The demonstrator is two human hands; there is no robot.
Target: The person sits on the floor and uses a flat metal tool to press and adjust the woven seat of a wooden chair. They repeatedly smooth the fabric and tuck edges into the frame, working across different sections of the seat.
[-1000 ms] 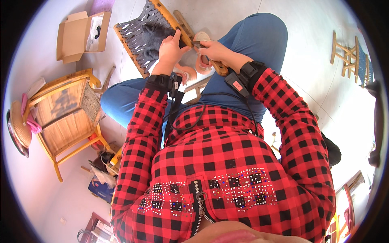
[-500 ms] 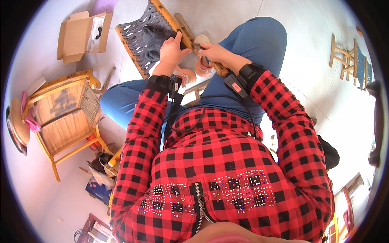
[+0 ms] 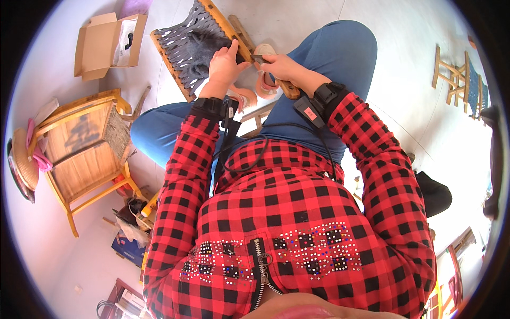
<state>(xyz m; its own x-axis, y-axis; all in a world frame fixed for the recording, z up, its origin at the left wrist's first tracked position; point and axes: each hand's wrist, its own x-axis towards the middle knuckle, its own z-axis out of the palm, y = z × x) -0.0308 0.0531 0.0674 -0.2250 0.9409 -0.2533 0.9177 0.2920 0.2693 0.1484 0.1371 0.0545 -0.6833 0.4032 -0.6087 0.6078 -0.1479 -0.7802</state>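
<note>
Biggest thing in hand is the small wooden seat frame (image 3: 204,45), tilted against the person's knees on the pale floor (image 3: 329,21), w/ a grey woven strap seat (image 3: 186,50) stretched across it – flat bands interlaced, slightly fuzzy, light wood rails round the edge. Left hand (image 3: 224,66) rests on the near rail, fingers (image 3: 231,51) spread and pressing rather than gripping, thumb out toward the other hand. Right hand (image 3: 284,68) is closed round a wooden-handled tool (image 3: 289,90); the metal tip (image 3: 258,57) meets the frame's rail – prob. a small blade or awl, too small to tell. Looks like the finishing stage of the weave, working at a strap end by the rail; next move would need the left hand to keep the frame steady while the tip is guided close along the wood. Off to the left stand a bigger wooden chair (image 3: 79,149) and an open cardboard box (image 3: 106,42).
</note>
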